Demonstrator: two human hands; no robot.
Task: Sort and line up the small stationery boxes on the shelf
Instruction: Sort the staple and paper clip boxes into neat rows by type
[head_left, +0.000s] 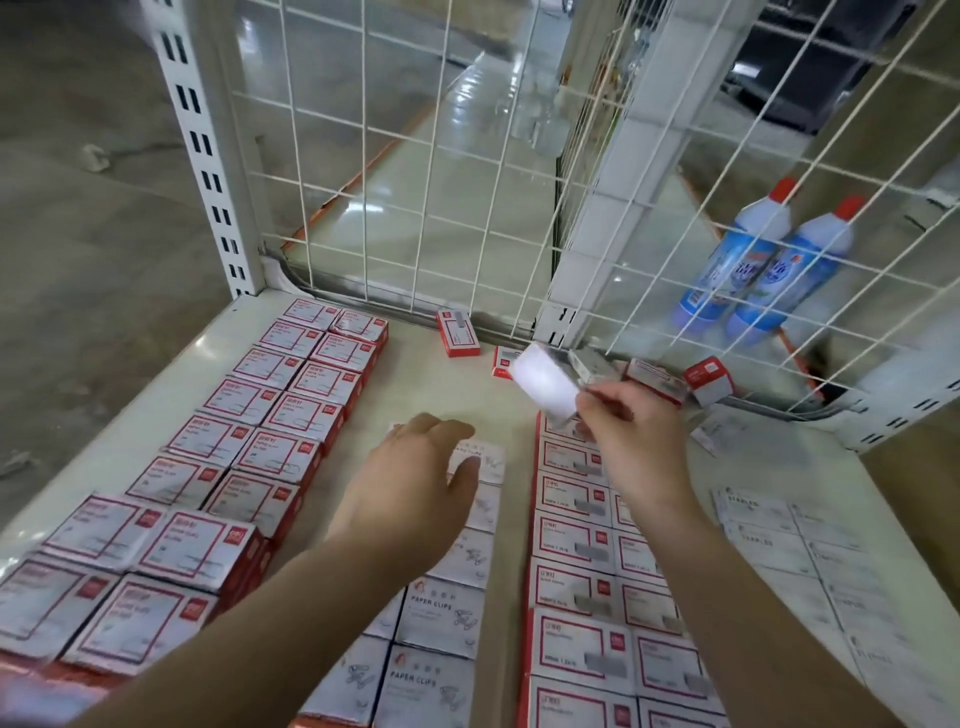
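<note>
White and blurred, a small box sits pinched in your right hand, lifted above the shelf and tilted, its far end pointing up and left toward the wire mesh. Your fingers curl round its near end; the blur hides exactly how the thumb lies.

Your left hand is relaxed, fingers nearly straight, lying palm down on the far end of the white paper-clip boxes, which run in a column down the middle of the shelf. It holds nothing.

Left of that column, two lined-up rows of red-bordered boxes stretch back to the mesh. Under your right wrist, another double row of red-framed boxes runs toward you, and pale staples boxes lie further right.

Loose boxes remain along the back edge: one red box lying flat near the mesh, and a scattered cluster just beyond your right fingers. Behind the mesh stand two blue bottles with red caps.
</note>
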